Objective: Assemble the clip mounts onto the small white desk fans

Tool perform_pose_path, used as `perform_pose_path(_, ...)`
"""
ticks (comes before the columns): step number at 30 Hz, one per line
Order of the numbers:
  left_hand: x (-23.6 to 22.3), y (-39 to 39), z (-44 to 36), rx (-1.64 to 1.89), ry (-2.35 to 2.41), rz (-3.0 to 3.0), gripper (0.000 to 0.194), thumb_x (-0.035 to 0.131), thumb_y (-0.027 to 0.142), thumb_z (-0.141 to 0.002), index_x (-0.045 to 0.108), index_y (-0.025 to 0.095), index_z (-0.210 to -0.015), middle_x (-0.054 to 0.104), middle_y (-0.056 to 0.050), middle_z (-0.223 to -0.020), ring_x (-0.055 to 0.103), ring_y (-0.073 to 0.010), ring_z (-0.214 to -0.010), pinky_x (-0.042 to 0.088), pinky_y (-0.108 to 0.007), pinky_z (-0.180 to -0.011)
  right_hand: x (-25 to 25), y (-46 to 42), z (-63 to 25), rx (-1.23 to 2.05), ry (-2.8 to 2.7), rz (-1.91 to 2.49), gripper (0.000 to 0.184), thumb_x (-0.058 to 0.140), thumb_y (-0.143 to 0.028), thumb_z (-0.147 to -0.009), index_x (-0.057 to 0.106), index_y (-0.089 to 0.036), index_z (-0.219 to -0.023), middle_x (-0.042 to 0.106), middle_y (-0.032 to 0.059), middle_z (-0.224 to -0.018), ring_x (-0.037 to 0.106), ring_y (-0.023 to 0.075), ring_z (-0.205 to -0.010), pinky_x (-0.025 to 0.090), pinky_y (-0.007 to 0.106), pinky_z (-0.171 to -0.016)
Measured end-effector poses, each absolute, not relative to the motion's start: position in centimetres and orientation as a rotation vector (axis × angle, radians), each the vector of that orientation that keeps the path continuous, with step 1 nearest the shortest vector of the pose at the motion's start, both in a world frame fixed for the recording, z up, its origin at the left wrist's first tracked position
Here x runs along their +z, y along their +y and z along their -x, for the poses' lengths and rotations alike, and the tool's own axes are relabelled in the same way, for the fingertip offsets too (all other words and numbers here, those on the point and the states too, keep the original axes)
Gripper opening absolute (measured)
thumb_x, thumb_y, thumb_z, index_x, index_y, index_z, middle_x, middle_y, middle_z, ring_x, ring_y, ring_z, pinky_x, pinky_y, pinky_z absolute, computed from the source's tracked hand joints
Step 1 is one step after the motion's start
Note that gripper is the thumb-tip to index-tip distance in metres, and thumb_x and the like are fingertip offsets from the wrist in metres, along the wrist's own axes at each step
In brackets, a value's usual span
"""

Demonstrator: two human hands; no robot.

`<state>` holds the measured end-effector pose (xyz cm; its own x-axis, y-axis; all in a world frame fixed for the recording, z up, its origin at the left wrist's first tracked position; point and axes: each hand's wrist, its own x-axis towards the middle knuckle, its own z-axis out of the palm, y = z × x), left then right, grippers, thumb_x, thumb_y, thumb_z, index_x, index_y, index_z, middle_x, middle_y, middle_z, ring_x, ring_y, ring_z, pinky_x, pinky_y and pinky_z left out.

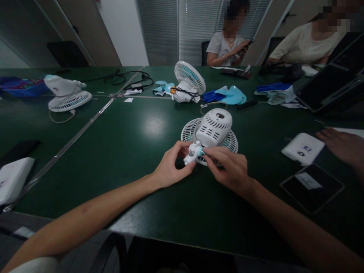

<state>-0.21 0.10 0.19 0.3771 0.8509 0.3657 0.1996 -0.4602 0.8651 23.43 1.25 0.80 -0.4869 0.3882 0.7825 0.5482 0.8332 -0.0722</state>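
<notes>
"What have you got in hand?"
"My left hand [172, 168] holds a white bracket [193, 152] between thumb and fingers, probably to steady it. My right hand [231, 167] pinches its teal knob [201, 151], fingers drawn close."
"And the electric fan [211, 132]?"
"Just beyond my fingertips, cage [187, 131] lying front-down on the worktop [136, 151]. I'd guess that broad rest keeps it stable and the bracket reachable."
"Which way does it point?"
"Front down, motor housing [216, 124] uppermost, its long axis slanting away to my right. The bracket's runs leftward, toward me. I can't tell whether they're joined."
</notes>
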Motion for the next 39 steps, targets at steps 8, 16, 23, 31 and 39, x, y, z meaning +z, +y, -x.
perform_pose_path(8, 0.11, 0.16, 0.15, 1.098, 0.889, -1.91, 0.046, 0.069, 0.025, -0.089, 0.052, 0.015, -0.131, 0.064, -0.01, -0.11, 0.063, -0.0209, -0.096, 0.056, -0.036, -0.088, 0.35, 1.5, -23.6, -0.287, -2.182, 0.558, 0.054, 0.068, 0.0, -0.088, 0.059, -0.02, -0.138, 0.075, 0.0052, -0.12, 0.073, 0.0137, -0.1, 0.06, 0.025, -0.087)
perform_pose_path(16, 0.16, 0.16, 0.12, 1.105, 0.889, -1.918, 0.045, 0.068, 0.026, -0.09, 0.052, 0.014, -0.13, 0.064, -0.01, -0.109, 0.063, -0.0205, -0.095, 0.056, -0.036, -0.087, 0.59, 1.38, -23.69, -0.272, -2.229, 0.557, 0.053, 0.067, -0.001, -0.088, 0.058, -0.018, -0.138, 0.073, 0.0078, -0.122, 0.072, 0.0157, -0.104, 0.06, 0.028, -0.089)
perform_pose_path(23, 0.18, 0.09, 0.17, 1.084, 0.902, -1.908, 0.046, 0.068, 0.028, -0.09, 0.052, 0.015, -0.131, 0.064, -0.01, -0.109, 0.063, -0.0207, -0.096, 0.055, -0.036, -0.088, 0.68, 1.51, -23.8, -0.333, -2.227, 0.678, 0.039, 0.066, -0.007, -0.091, 0.063, -0.02, -0.127, 0.072, 0.0072, -0.116, 0.072, 0.0167, -0.097, 0.06, 0.028, -0.08)
perform_pose_path(31, 0.39, 0.06, 0.06, 1.098, 0.915, -1.905, 0.044, 0.068, 0.029, -0.091, 0.053, 0.014, -0.13, 0.064, -0.009, -0.107, 0.063, -0.0199, -0.094, 0.055, -0.035, -0.086, 1.07, 1.46, -23.45, -0.323, -2.192, 0.758, 0.029, 0.07, -0.018, -0.093, 0.062, -0.017, -0.121, 0.071, 0.0062, -0.102, 0.07, 0.0155, -0.086, 0.057, 0.025, -0.067)
perform_pose_path(39, 0.29, -0.04, 0.03, 1.097, 0.917, -1.916, 0.047, 0.07, 0.03, -0.09, 0.052, 0.015, -0.131, 0.065, -0.01, -0.107, 0.064, -0.0204, -0.094, 0.056, -0.036, -0.086, 0.87, 1.76, -23.34, -0.267, -2.173, 0.814, 0.009, 0.066, -0.021, -0.097, 0.063, -0.018, -0.089, 0.065, 0.0013, -0.08, 0.06, 0.0121, -0.067, 0.044, 0.026, -0.056)
